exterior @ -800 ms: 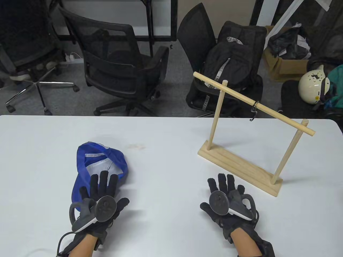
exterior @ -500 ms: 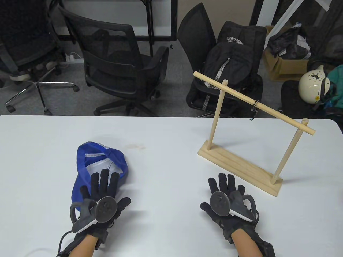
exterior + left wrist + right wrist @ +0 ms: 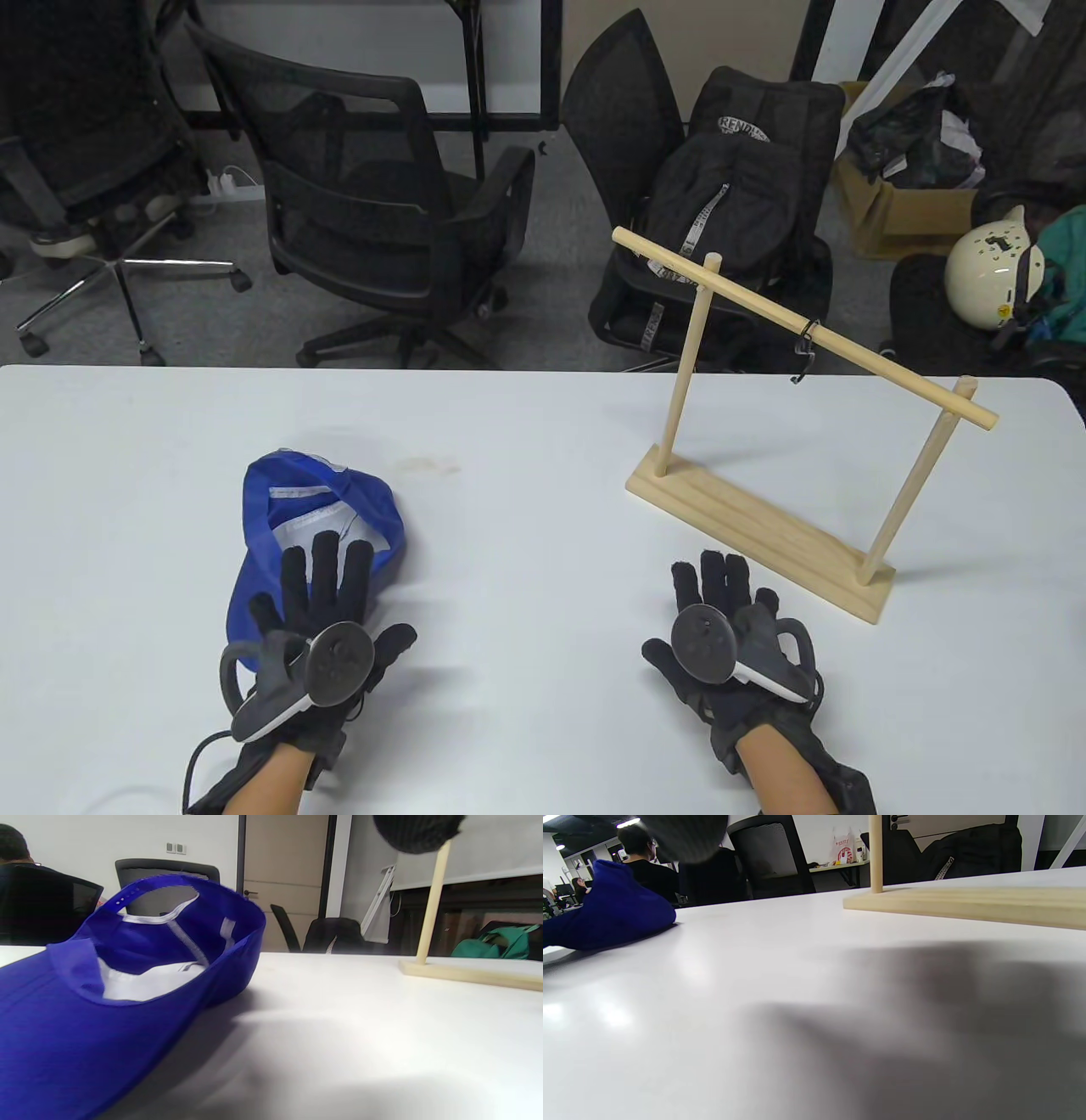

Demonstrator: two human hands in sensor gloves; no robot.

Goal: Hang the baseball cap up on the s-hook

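My left hand (image 3: 318, 632) hovers over the blue cap (image 3: 339, 509), fingers spread, maybe touching. My right hand (image 3: 721, 632) is open too. The floppy cap could miss the tiny hook (image 3: 804, 352).

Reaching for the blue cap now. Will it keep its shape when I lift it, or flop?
The baseball cap lies upside down with its fabric crown sagging, so it will probably flop. Its brim under the left hand looks flatter, likely stiffer to grip. It seems light; the thin s-hook may swing when loaded.
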